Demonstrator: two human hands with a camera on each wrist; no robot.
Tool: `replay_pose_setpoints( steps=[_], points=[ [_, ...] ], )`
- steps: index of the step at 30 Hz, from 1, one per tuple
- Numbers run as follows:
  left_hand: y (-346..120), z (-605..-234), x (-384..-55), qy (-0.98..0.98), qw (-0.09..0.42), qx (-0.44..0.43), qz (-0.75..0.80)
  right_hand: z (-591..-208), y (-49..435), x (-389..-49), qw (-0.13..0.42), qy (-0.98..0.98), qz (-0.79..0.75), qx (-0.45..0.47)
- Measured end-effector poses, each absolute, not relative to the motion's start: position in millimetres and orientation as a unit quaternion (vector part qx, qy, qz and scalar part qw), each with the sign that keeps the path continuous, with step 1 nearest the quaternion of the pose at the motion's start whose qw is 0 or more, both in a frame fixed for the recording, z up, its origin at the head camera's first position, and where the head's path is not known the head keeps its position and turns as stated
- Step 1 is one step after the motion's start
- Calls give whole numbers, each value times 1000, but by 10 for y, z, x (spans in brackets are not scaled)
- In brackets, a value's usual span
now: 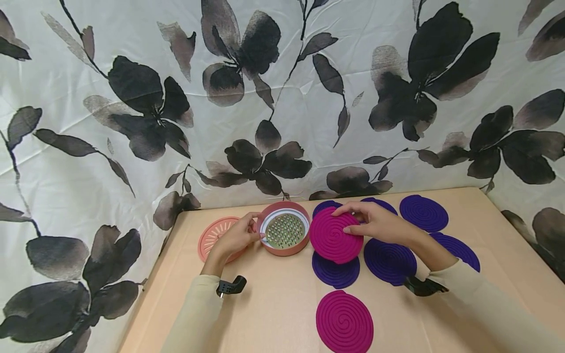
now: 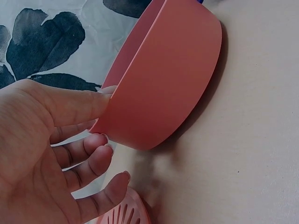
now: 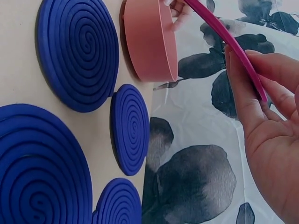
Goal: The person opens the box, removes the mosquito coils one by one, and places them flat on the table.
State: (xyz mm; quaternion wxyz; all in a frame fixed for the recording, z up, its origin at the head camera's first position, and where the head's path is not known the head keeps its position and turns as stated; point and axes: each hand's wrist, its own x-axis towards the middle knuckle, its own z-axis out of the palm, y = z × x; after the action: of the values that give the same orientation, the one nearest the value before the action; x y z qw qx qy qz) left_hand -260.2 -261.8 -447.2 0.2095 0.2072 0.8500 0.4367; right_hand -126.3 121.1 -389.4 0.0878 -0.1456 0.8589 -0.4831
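Note:
In the head view my left hand (image 1: 234, 240) pinches the near-left rim of a coral round container (image 1: 286, 252). A perforated metal grater disc (image 1: 286, 230) in a white ring sits inside it. From the left wrist view, thumb and forefinger grip the thin wall (image 2: 173, 70) while the other fingers stay loosely bent. My right hand (image 1: 377, 223) pinches a magenta spiral coaster (image 1: 336, 236) by its upper right edge, raised above the blue coasters beside the container. Its thin edge (image 3: 229, 39) faces the right wrist camera, with thumb and fingers on opposite faces.
Several dark blue spiral coasters (image 1: 423, 214) lie spread over the right half of the table (image 1: 265, 314). Another magenta coaster (image 1: 344, 322) lies near the front. Left of the container is a coral slotted disc (image 1: 214, 234), partly behind my left hand. A floral curtain (image 1: 282, 98) hangs behind.

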Motion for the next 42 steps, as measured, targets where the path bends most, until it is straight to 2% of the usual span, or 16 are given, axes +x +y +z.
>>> replay_pose_setpoints(
  steps=[18, 42],
  points=[
    [-2591, -4510, -2611, 852, 201, 208, 436, -3975, 1497, -1169, 101, 841, -503, -170],
    [-2593, -4506, -2613, 850, 199, 212, 440, -4041, 1732, -882, 129, 828, -513, -184]
  ],
)
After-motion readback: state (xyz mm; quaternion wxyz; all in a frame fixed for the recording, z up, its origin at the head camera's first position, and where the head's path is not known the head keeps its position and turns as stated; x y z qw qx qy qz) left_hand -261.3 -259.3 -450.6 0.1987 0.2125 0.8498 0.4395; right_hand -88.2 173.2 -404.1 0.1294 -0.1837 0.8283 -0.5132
